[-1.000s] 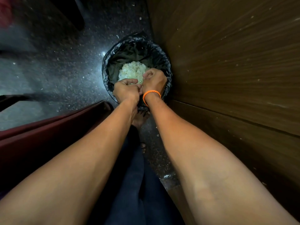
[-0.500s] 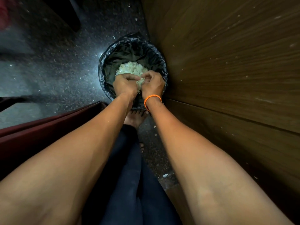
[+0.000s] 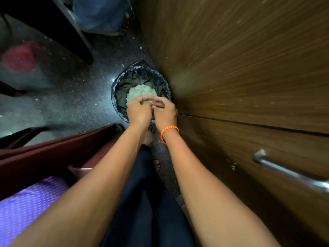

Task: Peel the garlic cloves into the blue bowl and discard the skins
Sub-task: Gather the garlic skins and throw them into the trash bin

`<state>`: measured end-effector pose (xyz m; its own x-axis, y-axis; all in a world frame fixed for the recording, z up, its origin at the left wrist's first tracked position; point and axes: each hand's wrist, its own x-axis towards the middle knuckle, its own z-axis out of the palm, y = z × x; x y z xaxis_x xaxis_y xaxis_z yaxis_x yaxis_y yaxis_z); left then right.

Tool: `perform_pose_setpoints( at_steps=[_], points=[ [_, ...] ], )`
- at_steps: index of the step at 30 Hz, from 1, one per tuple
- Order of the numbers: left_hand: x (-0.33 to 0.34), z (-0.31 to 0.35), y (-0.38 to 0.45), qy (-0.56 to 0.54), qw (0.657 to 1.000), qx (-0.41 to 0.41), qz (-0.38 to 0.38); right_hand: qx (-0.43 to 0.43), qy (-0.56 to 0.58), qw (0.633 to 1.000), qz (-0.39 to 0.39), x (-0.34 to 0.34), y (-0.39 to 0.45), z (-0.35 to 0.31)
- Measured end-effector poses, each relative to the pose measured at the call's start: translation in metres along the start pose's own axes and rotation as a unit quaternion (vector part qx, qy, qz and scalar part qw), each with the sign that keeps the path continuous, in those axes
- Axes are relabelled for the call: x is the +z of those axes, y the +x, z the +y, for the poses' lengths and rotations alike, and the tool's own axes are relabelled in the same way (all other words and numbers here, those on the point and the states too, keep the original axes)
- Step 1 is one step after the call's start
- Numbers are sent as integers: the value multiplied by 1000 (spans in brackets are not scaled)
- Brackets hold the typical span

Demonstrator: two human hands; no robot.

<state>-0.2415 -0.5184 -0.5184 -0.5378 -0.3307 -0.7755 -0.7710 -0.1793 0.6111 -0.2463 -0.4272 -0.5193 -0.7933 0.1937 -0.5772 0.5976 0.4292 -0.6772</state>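
Observation:
A bin lined with a black bag [image 3: 122, 86] stands on the floor against the wooden cabinet, with a heap of pale garlic skins [image 3: 140, 90] inside. My left hand [image 3: 139, 111] and my right hand [image 3: 164, 112] meet over its near rim. The fingers of both are curled and pinch a small pale garlic clove [image 3: 151, 102] between them. An orange cord sits on my right wrist. The blue bowl is not in view.
A wooden cabinet front [image 3: 249, 77] with a metal handle [image 3: 292, 173] fills the right. A dark red seat edge [image 3: 53, 154] and purple cloth [image 3: 26, 202] lie at the left. The speckled floor [image 3: 74, 90] holds scattered scraps. Another person's foot [image 3: 115, 31] is at the top.
The camera has pulled back and tilted, so the bin looks smaller and the handle and purple cloth came into view. Both hands stay together over the bin, fingers working the clove.

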Motion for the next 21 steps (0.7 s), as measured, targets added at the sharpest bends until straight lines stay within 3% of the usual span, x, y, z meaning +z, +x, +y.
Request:
perform_pose_setpoints(
  at_steps=[4,13,21],
  points=[
    [-4,41,-81,-21,999,38,-9,2,80,997,20,-39,-58,-37],
    [-13,128,-260,43,987,151,-28,-73,114,986,94,-162,-192,-130],
    [-1,189,-415,63,947,314,-16,-184,105,963,164,-269,-307,-193]
  ],
)
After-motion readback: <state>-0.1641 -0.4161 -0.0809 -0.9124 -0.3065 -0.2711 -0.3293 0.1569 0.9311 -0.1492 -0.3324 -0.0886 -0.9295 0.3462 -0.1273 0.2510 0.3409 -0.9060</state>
